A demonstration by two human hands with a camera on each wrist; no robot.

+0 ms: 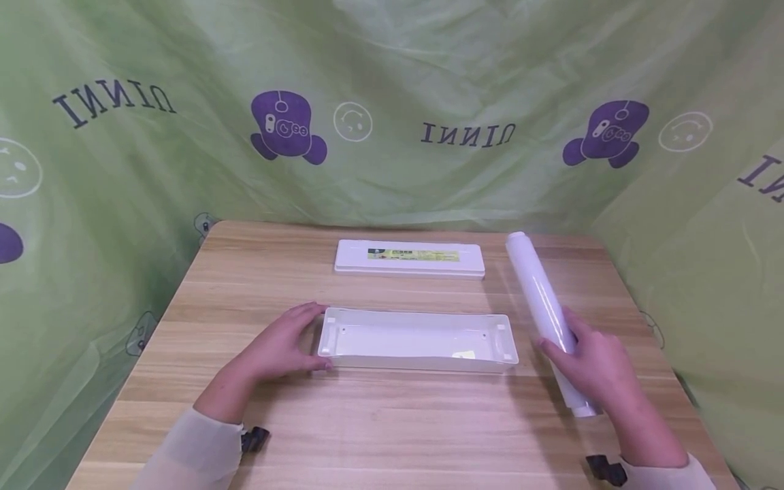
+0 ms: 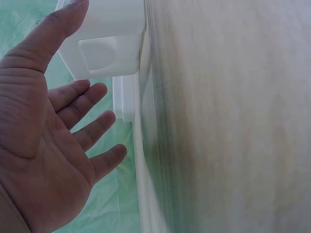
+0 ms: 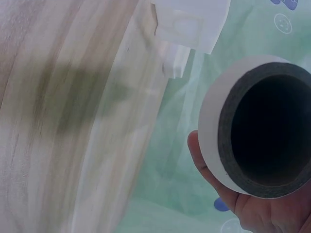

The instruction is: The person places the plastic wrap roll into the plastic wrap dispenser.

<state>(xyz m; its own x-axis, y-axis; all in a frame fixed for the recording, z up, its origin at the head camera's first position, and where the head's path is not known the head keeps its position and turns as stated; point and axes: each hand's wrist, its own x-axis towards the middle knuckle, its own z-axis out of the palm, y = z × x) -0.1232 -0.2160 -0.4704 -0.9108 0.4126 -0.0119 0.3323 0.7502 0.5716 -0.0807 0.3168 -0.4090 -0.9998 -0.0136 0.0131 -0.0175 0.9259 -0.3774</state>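
A white open-topped plastic box lies lengthwise across the middle of the table. My left hand is at its left end, thumb by the near corner and fingertips by the far one. In the left wrist view, that hand has its fingers spread loosely beside the box's end wall. My right hand grips a roll of cling film by its lower part and holds it slanted, right of the box. The right wrist view looks into the roll's dark hollow core.
A white lid with a green and yellow label lies behind the box, near the back of the wooden table. Green printed cloth hangs around the back and sides.
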